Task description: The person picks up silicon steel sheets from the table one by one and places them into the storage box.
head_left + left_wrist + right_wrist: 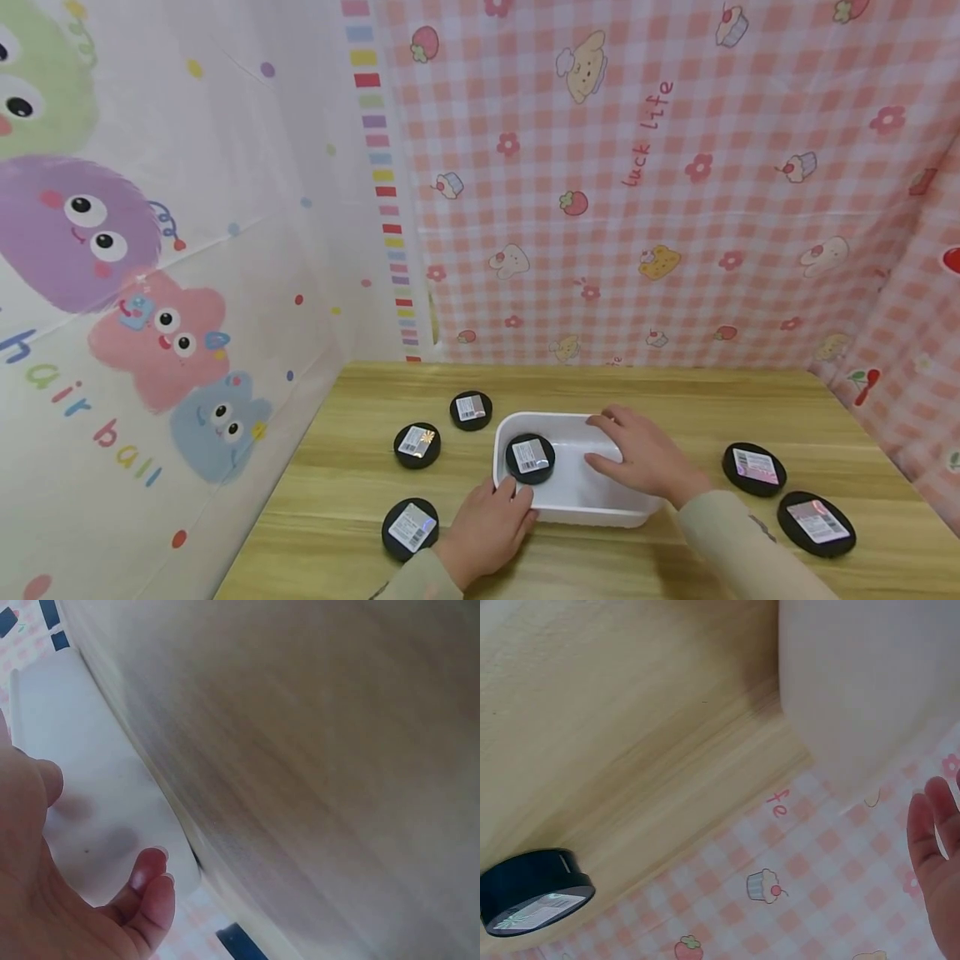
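Note:
A white rectangular plastic box (577, 510) stands on the table with a black round container (530, 458) inside, toward its left end, a white label facing up. My left hand (491, 525) grips the box's front left corner, fingers at the rim and thumb along the front wall. In the left wrist view, curled fingertips (154, 889) show by the box's end. My right hand (645, 454) reaches over the right part of the box, with its fingers spread and nothing in them. The right wrist view shows those fingers (922, 832) fairly straight.
Left of the box lie three more labelled black round containers, at the back (471, 411), in the middle (417, 446) and near the front (409, 528). Two others (753, 468) lie on the right, one nearer (816, 524). Patterned cloth (615, 208) hangs behind the wooden table (315, 500).

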Available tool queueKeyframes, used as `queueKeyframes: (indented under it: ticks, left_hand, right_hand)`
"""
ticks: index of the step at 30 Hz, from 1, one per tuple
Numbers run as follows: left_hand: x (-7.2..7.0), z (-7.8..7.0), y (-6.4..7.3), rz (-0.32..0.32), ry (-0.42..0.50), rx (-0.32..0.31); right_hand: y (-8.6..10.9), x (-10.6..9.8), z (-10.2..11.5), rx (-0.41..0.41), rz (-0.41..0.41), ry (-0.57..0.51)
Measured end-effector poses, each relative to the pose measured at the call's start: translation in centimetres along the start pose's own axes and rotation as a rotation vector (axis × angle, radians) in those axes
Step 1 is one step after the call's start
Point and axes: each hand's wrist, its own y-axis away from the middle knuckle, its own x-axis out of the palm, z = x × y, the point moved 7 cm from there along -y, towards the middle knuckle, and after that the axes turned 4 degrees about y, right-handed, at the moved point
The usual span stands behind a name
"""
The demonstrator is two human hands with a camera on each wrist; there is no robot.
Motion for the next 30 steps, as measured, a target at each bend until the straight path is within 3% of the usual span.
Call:
queueKeyframes:
  ticks: [9, 18, 23, 30]
  left_hand:
    - [0.0, 0.0, 0.0, 0.034, 0.019, -0.011]
    - [0.4, 0.3, -0.1, 0.032, 0.012, -0.001]
    - [0.5, 0.2, 0.0, 0.022, -0.001, 0.01]
    - [1.0, 0.3, -0.2, 0.083, 0.025, -0.007]
  right_hand:
    - [1.1, -0.1, -1.3, 0.02, -0.027, 0.021]
    - [2.2, -0.4, -3.2, -0.049, -0.222, 0.044]
    - [3.0, -0.1, -4.2, -0.034, -0.256, 0.056]
    - [4.0, 0.0, -5.2, 0.018, -0.29, 0.035]
